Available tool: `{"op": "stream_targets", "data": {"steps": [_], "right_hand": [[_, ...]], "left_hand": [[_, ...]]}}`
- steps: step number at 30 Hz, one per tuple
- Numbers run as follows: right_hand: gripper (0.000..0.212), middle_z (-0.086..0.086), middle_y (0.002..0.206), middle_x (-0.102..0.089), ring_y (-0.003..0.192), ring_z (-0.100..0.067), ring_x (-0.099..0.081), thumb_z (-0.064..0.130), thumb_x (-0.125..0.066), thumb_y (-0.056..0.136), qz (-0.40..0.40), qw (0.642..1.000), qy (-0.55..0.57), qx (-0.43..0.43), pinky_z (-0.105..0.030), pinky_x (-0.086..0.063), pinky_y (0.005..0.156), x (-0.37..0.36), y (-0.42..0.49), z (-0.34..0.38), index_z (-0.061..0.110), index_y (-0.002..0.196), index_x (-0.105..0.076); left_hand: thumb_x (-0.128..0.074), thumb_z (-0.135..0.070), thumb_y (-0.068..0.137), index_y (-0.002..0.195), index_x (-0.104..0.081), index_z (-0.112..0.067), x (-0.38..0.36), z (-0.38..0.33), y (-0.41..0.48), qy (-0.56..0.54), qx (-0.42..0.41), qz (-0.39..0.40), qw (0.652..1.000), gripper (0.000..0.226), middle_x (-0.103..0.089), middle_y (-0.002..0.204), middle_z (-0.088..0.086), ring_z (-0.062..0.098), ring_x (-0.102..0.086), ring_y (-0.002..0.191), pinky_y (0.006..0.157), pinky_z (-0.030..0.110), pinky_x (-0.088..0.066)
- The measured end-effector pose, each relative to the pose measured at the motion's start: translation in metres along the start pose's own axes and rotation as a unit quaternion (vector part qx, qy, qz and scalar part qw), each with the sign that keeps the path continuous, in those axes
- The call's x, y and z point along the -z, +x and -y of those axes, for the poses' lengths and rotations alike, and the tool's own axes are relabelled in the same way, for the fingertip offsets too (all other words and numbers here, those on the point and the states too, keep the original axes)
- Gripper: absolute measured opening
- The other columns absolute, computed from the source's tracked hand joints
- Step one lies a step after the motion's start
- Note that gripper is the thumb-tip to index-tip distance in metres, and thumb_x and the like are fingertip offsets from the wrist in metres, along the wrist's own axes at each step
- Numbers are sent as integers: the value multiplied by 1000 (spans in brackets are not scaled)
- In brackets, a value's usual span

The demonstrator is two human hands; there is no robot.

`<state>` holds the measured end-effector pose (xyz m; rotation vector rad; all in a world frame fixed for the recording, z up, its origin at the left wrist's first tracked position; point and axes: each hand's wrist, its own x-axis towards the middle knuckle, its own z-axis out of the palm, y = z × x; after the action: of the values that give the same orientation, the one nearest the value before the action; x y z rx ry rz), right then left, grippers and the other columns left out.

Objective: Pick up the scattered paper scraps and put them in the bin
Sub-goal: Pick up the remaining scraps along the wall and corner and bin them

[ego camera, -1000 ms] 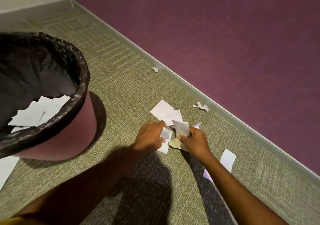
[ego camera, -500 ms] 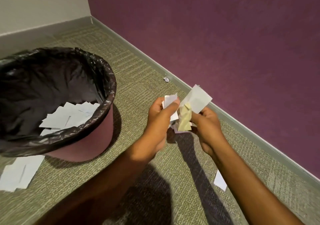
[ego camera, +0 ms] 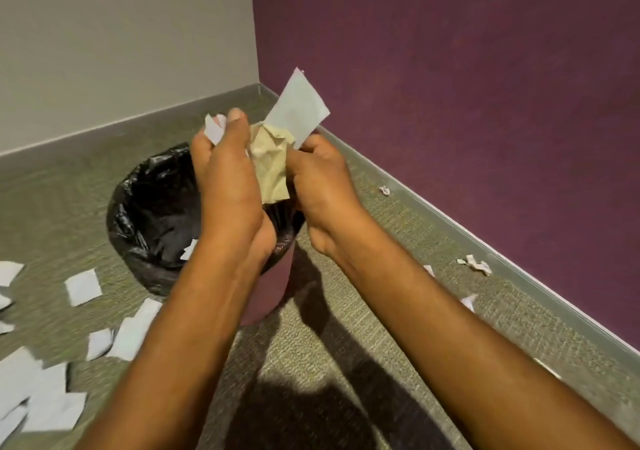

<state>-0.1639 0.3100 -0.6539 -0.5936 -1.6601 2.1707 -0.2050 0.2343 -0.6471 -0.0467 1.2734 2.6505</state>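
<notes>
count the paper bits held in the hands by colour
white: 2, a scrap in the left hand and a sheet in the right hand
tan: 1, a crumpled piece between the hands
total: 3 in view

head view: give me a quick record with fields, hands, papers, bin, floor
left hand: grips white scraps
right hand: pinches a white sheet, with tan paper against its fingers
bin: black liner, below the hands in view, one inner scrap showing
floor scraps: many white ones left of bin
crumpled bits: by the baseboard, right
task state: papers not yet dropped
</notes>
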Motion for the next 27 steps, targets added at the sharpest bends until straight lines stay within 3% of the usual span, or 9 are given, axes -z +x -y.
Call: {"op": "stream_targets", "data": {"steps": [2, 4, 6, 9, 13, 15, 17, 22, 27], "right_hand": [[16, -9, 100, -82, 90, -30, -81, 18, -63, 103, 8, 1000, -26, -13, -52, -68, 79, -11, 4, -10, 17, 116, -73], [24, -3, 96, -80, 78, -18, -78, 17, -60, 105, 19, 999, -29, -26, -38, -64, 68, -16, 4, -14, 22, 125, -72], [30, -2, 112, -79, 89, -16, -75, 17, -61, 106, 22, 999, -26, -32, -33, -60, 71, -18, 3, -15, 26, 132, -71], [30, 0, 124, -75, 111, -14, -72, 16, -65, 104, 17, 999, -31, -22, -32, -59, 90, -18, 2, -17, 28, 131, -73], [28, 4, 120, -73, 116, -18, -70, 15, -66, 104, 16, 1000, -13, -15, -40, -58, 103, -8, -3, -17, 27, 127, -75], [25, -1, 121, -74, 118, -24, -72, 14, -66, 104, 14, 1000, 6, -13, -45, -60, 104, 1, -7, -16, 23, 125, -76], [23, -11, 125, -76, 115, -27, -76, 12, -65, 105, 7, 1000, 22, -6, -44, -62, 101, 14, -12, -13, 17, 124, -75], [17, -12, 98, -76, 86, -24, -71, 11, -61, 107, -26, 999, 45, 16, -36, -57, 78, 65, -33, -21, 9, 119, -73], [14, -12, 90, -76, 77, -23, -70, 12, -63, 106, -138, 990, -4, -15, -34, -54, 70, 131, -53, -75, 8, 115, -73]], "left_hand": [[-80, -49, 84, 147, -52, -1, 17, -11, 9, 14, 56, 5, 998, 84, -68, 129, 15, 53, -66, 124, 102, 69, -55], [-80, -54, 83, 143, -58, -2, 24, -25, 5, 40, 87, -15, 995, 83, -71, 120, 12, 53, -67, 122, 93, 67, -59], [-69, -54, 98, 117, -67, -4, 20, -42, -11, 67, 94, -41, 993, 54, -79, 84, 8, 35, -82, 85, 67, 45, -66], [-51, -52, 109, 88, -60, -11, 22, -48, -21, 111, 75, -10, 991, 48, -66, 45, -1, 12, -68, 40, 37, 24, -52], [-57, -50, 107, 104, -63, -8, 22, -43, -11, 107, 65, -40, 991, 42, -72, 68, 1, 14, -74, 58, 49, 33, -62], [-62, -47, 103, 117, -62, -16, 24, -38, -7, 118, 10, -64, 991, 34, -70, 94, -4, 3, -73, 77, 65, 25, -61], [-62, -45, 102, 131, -63, -20, 20, -33, -9, 125, -36, -53, 990, 39, -76, 116, -3, 8, -75, 104, 84, 31, -60], [-52, -33, 113, 122, -65, -10, -8, -9, -43, 124, -61, 127, 982, 28, -71, 89, 9, 24, -66, 75, 61, 27, -51], [-54, -27, 112, 119, -67, -4, -31, 47, -68, 172, 33, 294, 940, 27, -67, 85, 15, 26, -60, 69, 58, 28, -48]]}}
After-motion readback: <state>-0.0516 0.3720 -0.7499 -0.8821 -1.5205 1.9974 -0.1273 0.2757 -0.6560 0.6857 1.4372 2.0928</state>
